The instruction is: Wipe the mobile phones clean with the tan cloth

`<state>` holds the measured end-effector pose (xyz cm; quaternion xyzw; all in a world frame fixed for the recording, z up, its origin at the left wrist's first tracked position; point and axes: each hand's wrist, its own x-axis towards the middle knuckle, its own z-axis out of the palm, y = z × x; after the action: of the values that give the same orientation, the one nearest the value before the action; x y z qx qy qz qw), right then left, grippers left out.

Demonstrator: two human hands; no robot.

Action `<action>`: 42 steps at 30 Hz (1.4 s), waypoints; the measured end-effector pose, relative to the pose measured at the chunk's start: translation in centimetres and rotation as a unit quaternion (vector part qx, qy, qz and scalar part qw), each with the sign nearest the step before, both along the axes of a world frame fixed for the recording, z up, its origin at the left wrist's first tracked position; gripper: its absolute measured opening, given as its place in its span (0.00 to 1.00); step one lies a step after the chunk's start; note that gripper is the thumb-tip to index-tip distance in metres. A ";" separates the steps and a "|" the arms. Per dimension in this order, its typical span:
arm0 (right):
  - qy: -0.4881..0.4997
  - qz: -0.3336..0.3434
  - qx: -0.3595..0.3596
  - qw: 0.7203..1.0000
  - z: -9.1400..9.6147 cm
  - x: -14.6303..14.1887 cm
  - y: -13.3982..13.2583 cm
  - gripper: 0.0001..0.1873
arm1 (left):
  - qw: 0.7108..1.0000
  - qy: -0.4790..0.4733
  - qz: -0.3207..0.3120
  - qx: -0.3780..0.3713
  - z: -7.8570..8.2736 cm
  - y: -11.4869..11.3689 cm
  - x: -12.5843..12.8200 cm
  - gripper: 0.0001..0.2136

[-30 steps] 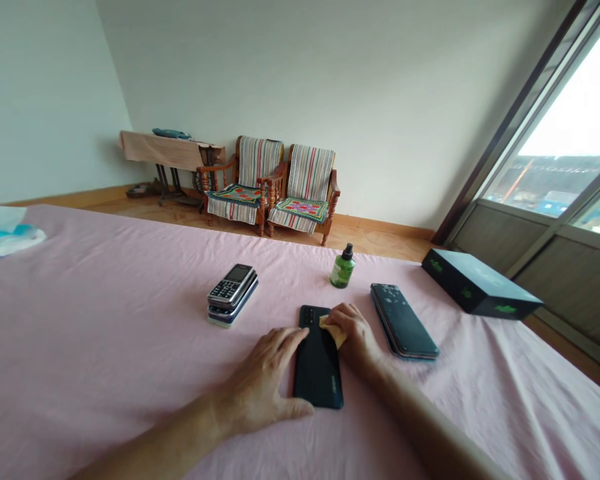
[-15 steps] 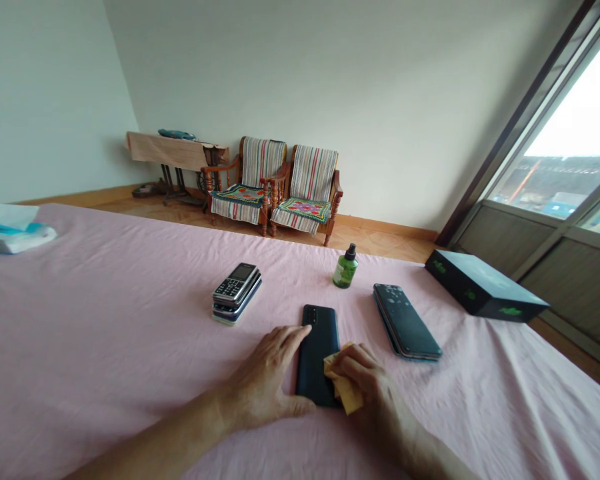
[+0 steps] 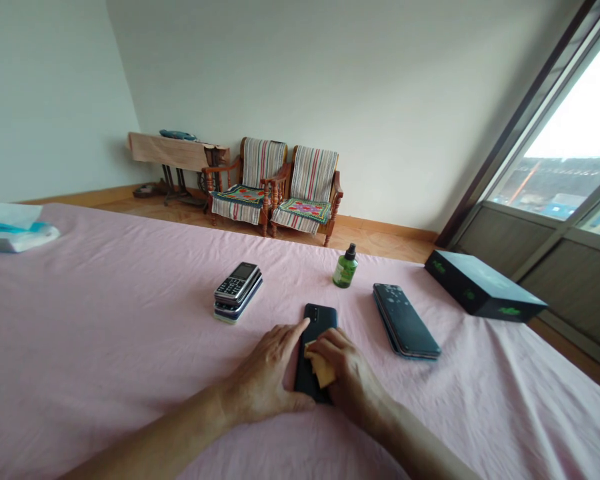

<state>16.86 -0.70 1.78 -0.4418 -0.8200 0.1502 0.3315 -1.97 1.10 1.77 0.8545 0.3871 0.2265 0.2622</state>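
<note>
A dark smartphone (image 3: 325, 319) lies face down on the pink cloth, its rear cameras toward the far end. My left hand (image 3: 264, 375) steadies it from the left, index finger at the upper left edge and thumb by the lower end. Bunched in the fingers of my right hand (image 3: 353, 373) is a yellow wiping cloth (image 3: 321, 370), pressed against the phone's back. The right hand hides part of the phone's right side.
Stacked keypad phones (image 3: 236, 287) lie to the left, stacked smartphones (image 3: 407, 323) to the right. Beyond are a green spray bottle (image 3: 345, 270) and a black box (image 3: 485, 287). A white-and-blue packet (image 3: 20, 233) rests at far left on the pink bedsheet (image 3: 130, 320).
My right hand has slid the yellow cloth leftward and slightly up, from the phone's right edge onto the middle of its back. The left hand stays nearly in place.
</note>
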 end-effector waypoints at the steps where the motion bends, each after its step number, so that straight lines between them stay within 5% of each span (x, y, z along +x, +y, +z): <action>1: -0.001 -0.010 0.011 1.000 0.0 -0.3 0.8 0.14 | 1.000 -0.003 0.003 -0.002 0.0 0.0 0.0 0.51; 7: 0.006 -0.036 0.024 0.999 -0.6 -1.3 3.2 0.18 | 0.999 -0.030 0.017 -0.005 -0.3 0.0 0.0 0.56; 16: 0.034 0.051 -0.028 0.998 -0.3 -1.4 -1.7 0.11 | 1.000 -0.003 -0.010 0.021 -0.6 0.5 0.0 0.52; 26: 0.084 0.030 -0.036 0.995 -1.7 0.5 -3.2 0.12 | 1.000 0.014 -0.007 0.021 -0.5 0.6 -0.2 0.44; 33: 0.014 -0.078 0.006 0.997 -2.1 2.2 1.3 0.19 | 0.999 0.039 -0.014 0.003 -0.1 0.5 -0.3 0.44; 42: -0.009 -0.132 0.029 0.991 -2.0 1.3 7.5 0.17 | 0.998 0.067 -0.007 -0.015 1.0 0.2 -0.1 0.44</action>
<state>18.13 6.83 -0.19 -0.5376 -0.7615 0.0775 0.3538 -2.04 1.33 2.77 0.8661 0.4013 0.1614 0.2504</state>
